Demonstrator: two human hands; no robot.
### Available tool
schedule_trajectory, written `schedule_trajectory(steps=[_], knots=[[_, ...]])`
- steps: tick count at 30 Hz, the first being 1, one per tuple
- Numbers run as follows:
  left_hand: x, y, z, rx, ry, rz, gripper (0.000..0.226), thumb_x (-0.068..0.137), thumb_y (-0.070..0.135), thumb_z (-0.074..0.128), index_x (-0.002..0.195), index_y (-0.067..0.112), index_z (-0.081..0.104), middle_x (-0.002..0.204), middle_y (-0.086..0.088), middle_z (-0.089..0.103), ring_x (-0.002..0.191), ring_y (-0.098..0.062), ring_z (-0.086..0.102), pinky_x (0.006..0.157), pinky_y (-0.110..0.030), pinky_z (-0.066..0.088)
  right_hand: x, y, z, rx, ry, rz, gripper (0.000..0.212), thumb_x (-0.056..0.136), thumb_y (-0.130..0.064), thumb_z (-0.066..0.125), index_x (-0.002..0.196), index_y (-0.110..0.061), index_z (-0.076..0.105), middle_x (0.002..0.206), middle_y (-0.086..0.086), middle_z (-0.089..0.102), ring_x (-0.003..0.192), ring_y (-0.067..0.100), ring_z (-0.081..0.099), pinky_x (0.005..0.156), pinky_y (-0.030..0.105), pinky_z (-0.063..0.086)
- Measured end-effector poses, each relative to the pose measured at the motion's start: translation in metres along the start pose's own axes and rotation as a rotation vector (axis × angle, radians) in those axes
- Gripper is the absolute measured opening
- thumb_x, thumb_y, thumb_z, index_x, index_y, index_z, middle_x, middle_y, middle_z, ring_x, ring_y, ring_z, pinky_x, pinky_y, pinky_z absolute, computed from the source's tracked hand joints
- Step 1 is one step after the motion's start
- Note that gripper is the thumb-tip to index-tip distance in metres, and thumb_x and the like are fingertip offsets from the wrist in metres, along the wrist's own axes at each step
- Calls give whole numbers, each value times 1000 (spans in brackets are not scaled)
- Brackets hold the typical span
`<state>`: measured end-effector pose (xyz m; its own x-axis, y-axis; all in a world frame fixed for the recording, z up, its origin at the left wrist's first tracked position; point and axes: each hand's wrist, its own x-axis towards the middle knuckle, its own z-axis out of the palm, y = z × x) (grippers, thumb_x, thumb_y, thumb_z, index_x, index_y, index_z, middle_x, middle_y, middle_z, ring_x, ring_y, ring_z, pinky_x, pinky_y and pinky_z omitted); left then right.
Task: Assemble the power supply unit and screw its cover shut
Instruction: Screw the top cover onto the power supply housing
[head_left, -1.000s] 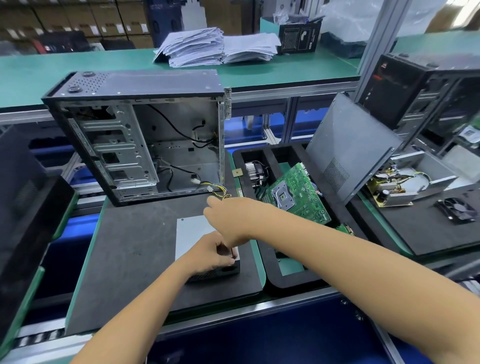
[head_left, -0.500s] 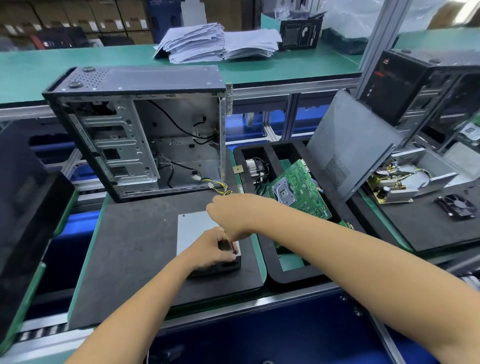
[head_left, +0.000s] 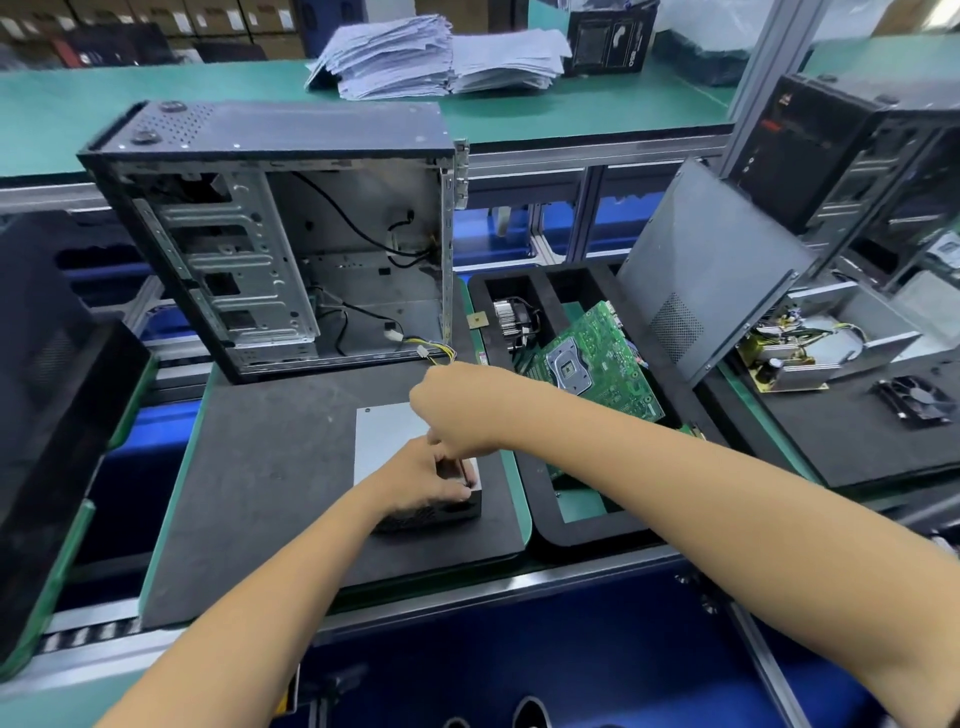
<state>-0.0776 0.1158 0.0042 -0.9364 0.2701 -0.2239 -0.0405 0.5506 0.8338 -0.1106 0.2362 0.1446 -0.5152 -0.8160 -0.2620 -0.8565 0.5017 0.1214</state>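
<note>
The grey power supply unit (head_left: 387, 434) lies flat on a black foam mat (head_left: 270, 467), its cover on top. My left hand (head_left: 423, 480) curls over its near right corner and holds it down. My right hand (head_left: 452, 410) is a fist directly above, gripping what looks like a screwdriver. Only a thin shaft (head_left: 460, 467) shows, pointing down at that corner. Yellow and black wires (head_left: 439, 353) run from behind my right hand toward the open computer case (head_left: 280, 244).
A foam tray (head_left: 587, 530) to the right holds a green motherboard (head_left: 597, 358) and a cooler (head_left: 511, 319). A black side panel (head_left: 701, 270) leans beyond it. Another opened power supply (head_left: 810, 353) and a loose fan (head_left: 914, 400) lie far right. Stacked papers (head_left: 436, 52) sit on the back bench.
My right fist has sunk slightly closer to my left hand over the unit's near right corner. The left hand stays on the unit.
</note>
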Motion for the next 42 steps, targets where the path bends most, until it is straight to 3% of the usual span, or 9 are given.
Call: schedule_trajectory(steps=[3, 6, 13, 20, 24, 29, 32, 37, 42], knots=[[1, -1, 0, 0, -2, -20, 18, 73, 4, 72, 76, 22, 71, 69, 18, 66, 60, 4, 55, 60, -9, 43, 3, -1, 4, -82, 20, 44, 14, 96, -17, 45, 101, -9, 56, 100, 12, 59, 79, 29, 56, 66, 36, 49], [1, -1, 0, 4, 6, -19, 21, 72, 6, 74, 74, 27, 71, 71, 17, 64, 64, 2, 56, 64, -12, 44, 3, 6, 4, -2, -61, 24, 25, 96, -24, 47, 115, -7, 49, 118, 13, 48, 80, 28, 58, 61, 35, 42], [3, -2, 0, 19, -5, -22, 19, 72, 8, 73, 74, 26, 70, 73, 10, 67, 67, -2, 57, 69, -19, 48, 4, 3, 2, -17, 19, -1, 18, 91, -14, 51, 79, -15, 39, 87, 12, 53, 66, 25, 46, 55, 33, 39], [2, 0, 0, 14, -4, -8, 19, 73, 5, 74, 75, 23, 69, 67, 21, 64, 64, 4, 56, 63, -10, 42, -2, 9, 3, 65, -133, -35, 14, 86, -18, 54, 96, -9, 49, 108, 11, 48, 81, 28, 55, 66, 39, 48], [2, 0, 0, 3, 6, -19, 16, 74, 2, 74, 80, 16, 69, 68, 20, 64, 63, 6, 56, 61, -7, 40, -2, 8, -1, 109, -8, -49, 31, 82, -9, 56, 62, -10, 33, 66, 5, 36, 60, 22, 45, 52, 33, 42], [2, 2, 1, 19, 17, -34, 12, 74, 4, 73, 80, 13, 69, 59, 20, 60, 53, 5, 51, 53, -7, 37, 1, 9, 7, 18, -25, 8, 6, 92, -14, 48, 89, -9, 48, 89, 11, 52, 74, 29, 51, 60, 35, 43], [-1, 5, 1, 28, -4, -2, 14, 74, 1, 71, 79, 13, 69, 62, 22, 61, 58, 5, 53, 58, -8, 39, -2, 15, 7, 175, -115, -31, 27, 87, -23, 57, 107, -7, 49, 103, 7, 42, 83, 28, 54, 67, 39, 46], [0, 5, 1, 23, 9, -12, 16, 74, 1, 73, 79, 15, 69, 78, 2, 65, 69, -7, 57, 71, -25, 48, 0, 11, 6, 97, -2, -31, 19, 87, -16, 57, 76, -12, 42, 78, 7, 43, 78, 29, 54, 66, 37, 50], [-1, 5, 2, 13, 14, -37, 15, 74, 3, 71, 79, 17, 70, 64, 18, 63, 60, 1, 54, 63, -14, 43, 1, 9, 9, 19, -33, -1, 14, 93, -17, 49, 102, -7, 52, 105, 14, 54, 76, 30, 52, 61, 36, 43]])
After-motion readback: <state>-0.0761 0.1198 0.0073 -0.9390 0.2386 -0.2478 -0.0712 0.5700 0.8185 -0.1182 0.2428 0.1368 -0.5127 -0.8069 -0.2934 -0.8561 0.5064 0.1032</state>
